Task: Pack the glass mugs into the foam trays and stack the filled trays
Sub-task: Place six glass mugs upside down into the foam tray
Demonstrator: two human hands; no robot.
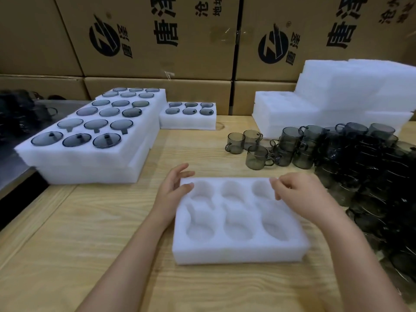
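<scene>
An empty white foam tray (238, 252) with six round pockets lies on the wooden table in front of me. My left hand (172, 188) touches its far left corner, fingers spread. At the tray's far right corner rests my right hand (301, 194), fingers curled over the edge. Smoky grey glass mugs (257, 155) stand loose to the right, beside a big dark pile of mugs (378, 172). Filled trays (94, 152) are stacked at the left, and one filled six-mug tray (188, 122) sits further back.
A stack of empty foam trays (337, 95) stands at the back right. Cardboard boxes (157, 41) form a wall behind the table. A metal surface (13, 170) borders the table on the left, with dark glassware (20, 115) on it.
</scene>
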